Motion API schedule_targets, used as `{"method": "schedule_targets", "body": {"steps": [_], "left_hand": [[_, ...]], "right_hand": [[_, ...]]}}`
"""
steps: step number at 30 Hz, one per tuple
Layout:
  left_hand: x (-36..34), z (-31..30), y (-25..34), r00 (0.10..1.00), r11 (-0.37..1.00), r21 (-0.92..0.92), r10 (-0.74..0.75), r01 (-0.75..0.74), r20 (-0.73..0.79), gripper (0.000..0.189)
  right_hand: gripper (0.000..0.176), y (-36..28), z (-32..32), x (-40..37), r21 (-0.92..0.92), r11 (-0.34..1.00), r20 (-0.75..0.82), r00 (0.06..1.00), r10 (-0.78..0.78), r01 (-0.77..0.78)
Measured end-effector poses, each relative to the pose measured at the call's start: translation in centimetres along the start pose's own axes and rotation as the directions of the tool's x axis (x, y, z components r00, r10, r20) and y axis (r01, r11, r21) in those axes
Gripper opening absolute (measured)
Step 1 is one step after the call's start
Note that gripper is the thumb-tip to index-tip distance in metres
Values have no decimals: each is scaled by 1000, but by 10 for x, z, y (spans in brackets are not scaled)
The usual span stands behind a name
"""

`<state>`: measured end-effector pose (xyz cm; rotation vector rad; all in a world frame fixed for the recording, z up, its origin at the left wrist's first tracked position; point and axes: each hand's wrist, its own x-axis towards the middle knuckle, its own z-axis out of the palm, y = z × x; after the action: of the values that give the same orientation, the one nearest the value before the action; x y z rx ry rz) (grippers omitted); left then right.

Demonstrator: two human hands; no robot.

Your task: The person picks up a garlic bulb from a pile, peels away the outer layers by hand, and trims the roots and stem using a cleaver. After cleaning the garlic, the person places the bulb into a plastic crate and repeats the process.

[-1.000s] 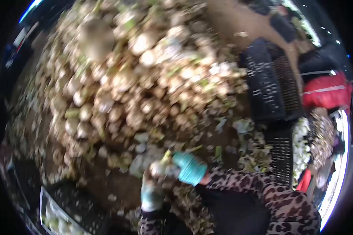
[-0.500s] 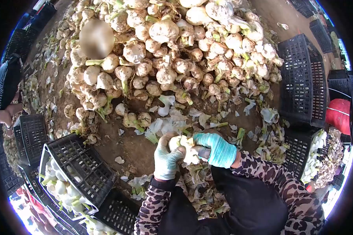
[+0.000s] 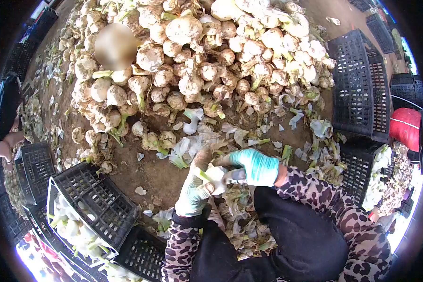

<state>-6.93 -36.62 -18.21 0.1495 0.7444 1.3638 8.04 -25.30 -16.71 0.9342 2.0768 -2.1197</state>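
My left hand (image 3: 195,188), in a pale glove, is closed around a white peeled bulb (image 3: 214,177) with a short green stem. My right hand (image 3: 256,168), in a turquoise glove, grips a small metal tool (image 3: 235,176), whose end touches the bulb's right side. Brownish outer skin hangs near the fingertips above the bulb. Both hands are over the ground just above my lap. Beyond them rises a large heap of unpeeled bulbs (image 3: 190,84), with loose peelings (image 3: 192,148) at its near edge.
At the lower left, a tilted black crate (image 3: 103,202) stands by a container of white bulbs (image 3: 73,228). Black crates (image 3: 355,84) and a red bundle (image 3: 405,124) are on the right. Another person's hands (image 3: 7,143) show at the far left. Peelings lie between my legs.
The bulb now shows a smooth white surface and a green stem. My left hand has moved slightly left and down, and the metal tool is more visible. The whole view has shifted slightly.
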Motion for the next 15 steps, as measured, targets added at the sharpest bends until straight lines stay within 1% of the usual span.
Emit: {"method": "schedule_targets", "body": {"steps": [1,2,3,4,5,6,7,8,9,10,11,12,13,15], "left_hand": [[0,-3,-1,1000,1000,0,0,0,-3,79],[0,-7,-4,993,999,26,50,-47,-111,72],[0,-13,-9,972,994,56,100,-90,-214,65],[0,-17,-12,938,988,91,150,-127,-312,58],[0,-20,-14,938,988,90,149,-127,-312,58],[0,-22,-17,919,993,54,114,-101,-378,48],[0,-22,-18,894,997,17,78,-78,-441,38],[0,-22,-18,914,995,15,94,-96,-396,27],[-1,-22,-19,913,995,14,94,-96,-396,27],[-1,-23,-21,917,989,-51,109,-140,-384,27],[-2,-24,-21,919,977,-115,127,-182,-373,26],[-4,-27,-18,908,969,-143,132,-203,-397,25],[-5,-26,-12,928,938,-257,135,-233,-347,25],[-7,-31,-9,900,948,-192,157,-252,-407,27]], "right_hand": [[33,-8,2,3,-114,990,-19,996,86,-88],[24,7,12,5,-312,926,-196,939,-283,214],[24,4,14,4,-310,927,-192,940,-280,213],[20,0,14,3,-271,938,-209,939,-274,213],[17,-3,15,2,-234,948,-227,936,-268,215],[15,-1,21,4,-261,931,-259,911,-321,254],[15,2,20,3,-260,932,-260,911,-320,253],[14,5,19,2,-151,978,-255,950,-180,144],[12,7,17,2,-42,999,-232,972,-36,28],[10,0,13,0,-58,998,-275,961,20,-37],[11,25,10,0,-187,982,-360,931,-64,-5],[13,50,4,2,-60,991,-479,875,75,-118],[14,59,-1,4,80,974,-570,792,219,-211],[24,57,-6,-3,-72,980,-513,849,123,-186]]}}
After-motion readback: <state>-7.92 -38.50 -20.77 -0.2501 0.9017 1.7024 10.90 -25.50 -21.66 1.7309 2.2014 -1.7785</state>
